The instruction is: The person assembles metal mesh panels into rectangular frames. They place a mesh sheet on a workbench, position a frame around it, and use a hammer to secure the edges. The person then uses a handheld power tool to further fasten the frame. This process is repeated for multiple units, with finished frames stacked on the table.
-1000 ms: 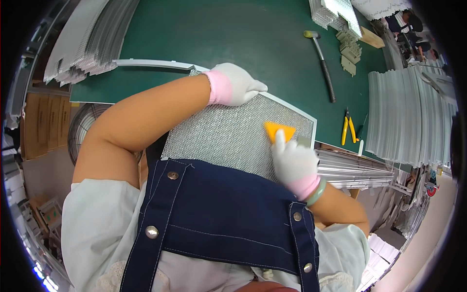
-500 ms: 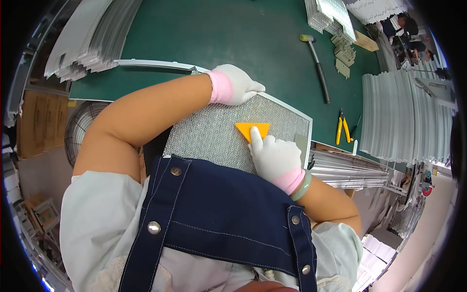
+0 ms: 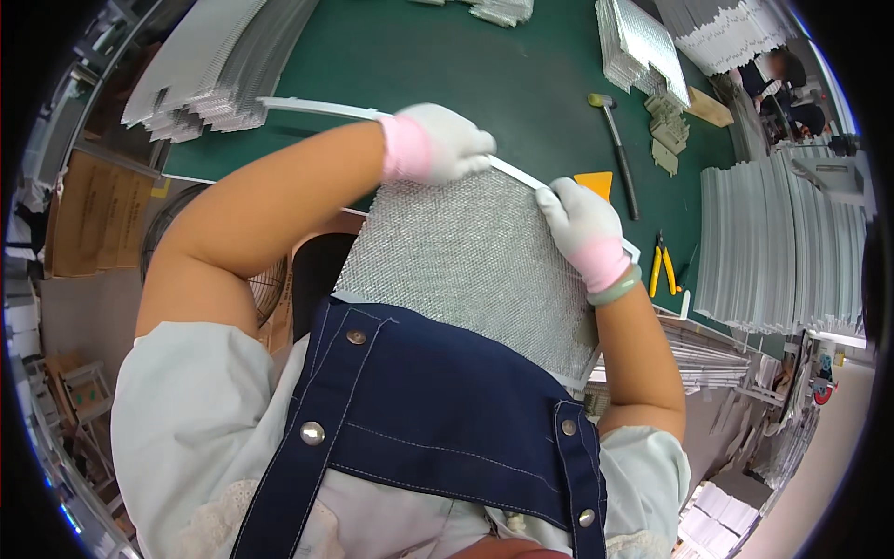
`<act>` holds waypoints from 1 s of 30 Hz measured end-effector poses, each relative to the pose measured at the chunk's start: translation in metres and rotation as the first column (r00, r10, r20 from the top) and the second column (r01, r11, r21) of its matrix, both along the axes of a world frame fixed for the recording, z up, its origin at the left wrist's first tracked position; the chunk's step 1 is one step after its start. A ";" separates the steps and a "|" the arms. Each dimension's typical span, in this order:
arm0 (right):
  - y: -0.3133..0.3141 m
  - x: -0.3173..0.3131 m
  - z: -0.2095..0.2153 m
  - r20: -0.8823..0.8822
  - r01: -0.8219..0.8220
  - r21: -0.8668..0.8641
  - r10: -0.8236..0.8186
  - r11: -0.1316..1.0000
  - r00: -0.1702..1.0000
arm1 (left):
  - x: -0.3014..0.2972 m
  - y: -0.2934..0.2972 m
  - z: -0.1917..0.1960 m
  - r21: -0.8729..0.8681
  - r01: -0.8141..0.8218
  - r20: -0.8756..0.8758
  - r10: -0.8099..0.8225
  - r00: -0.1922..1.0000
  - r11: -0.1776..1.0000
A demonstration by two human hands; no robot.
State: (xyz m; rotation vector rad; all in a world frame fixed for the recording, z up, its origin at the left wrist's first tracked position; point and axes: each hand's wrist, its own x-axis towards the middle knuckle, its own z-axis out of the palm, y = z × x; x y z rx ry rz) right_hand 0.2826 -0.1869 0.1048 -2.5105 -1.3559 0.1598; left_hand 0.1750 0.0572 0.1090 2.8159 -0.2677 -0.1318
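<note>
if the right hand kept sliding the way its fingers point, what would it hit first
Probably the left hand: the right hand points up-left along the mesh panel's top edge. Depth is unclear.

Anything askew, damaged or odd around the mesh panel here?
Nothing stands out. Both gloved hands, left and right, grip the far edge of the mesh filter panel; the orange scraper, hammer and yellow pliers lie on the green table.

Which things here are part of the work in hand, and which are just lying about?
In hand:
left hand
right hand
mesh filter panel
white frame strip

Lying about:
orange scraper
hammer
yellow pliers
stacked mesh sheets
</note>
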 end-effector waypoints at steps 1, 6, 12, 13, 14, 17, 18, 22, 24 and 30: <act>-0.001 -0.003 0.002 -0.023 0.006 0.031 -0.005 0.999 1.000 | -0.006 0.008 0.002 0.028 -0.018 -0.031 0.019 0.999 0.999; 0.003 -0.003 0.017 -0.259 0.036 0.047 -0.022 0.998 0.966 | -0.025 0.014 0.015 0.055 -0.051 -0.091 0.056 0.994 0.997; 0.040 0.018 0.034 -0.614 -0.211 -0.068 0.126 0.975 0.779 | -0.018 0.015 0.033 -0.190 -0.137 -0.258 0.086 0.962 0.972; 0.042 0.015 0.031 -0.621 -0.233 -0.078 0.136 0.969 0.772 | -0.018 0.016 0.035 -0.184 -0.136 -0.297 0.077 0.952 0.973; 0.045 0.011 0.030 -0.556 -0.240 -0.083 0.155 0.967 0.817 | -0.020 0.020 0.035 -0.213 -0.135 -0.314 0.064 0.947 0.968; 0.045 -0.008 0.033 -0.352 -0.243 -0.125 0.186 0.962 0.918 | -0.027 0.027 0.033 -0.240 -0.144 -0.344 0.055 0.937 0.960; 0.045 -0.013 0.036 -0.285 -0.230 -0.158 0.178 0.960 0.942 | -0.028 0.024 0.034 -0.212 -0.155 -0.343 0.075 0.936 0.965; 0.044 -0.007 0.025 -0.305 -0.239 -0.188 0.175 0.953 0.936 | -0.038 0.015 0.021 -0.020 -0.061 -0.126 0.058 0.990 0.998; 0.043 -0.006 0.025 -0.328 -0.247 -0.183 0.177 0.952 0.928 | -0.042 0.016 0.017 0.042 -0.019 -0.023 0.020 1.000 0.999; 0.044 -0.013 0.032 -0.162 -0.223 -0.232 0.189 0.947 0.969 | -0.046 0.026 0.003 0.101 -0.012 0.136 -0.002 0.991 0.995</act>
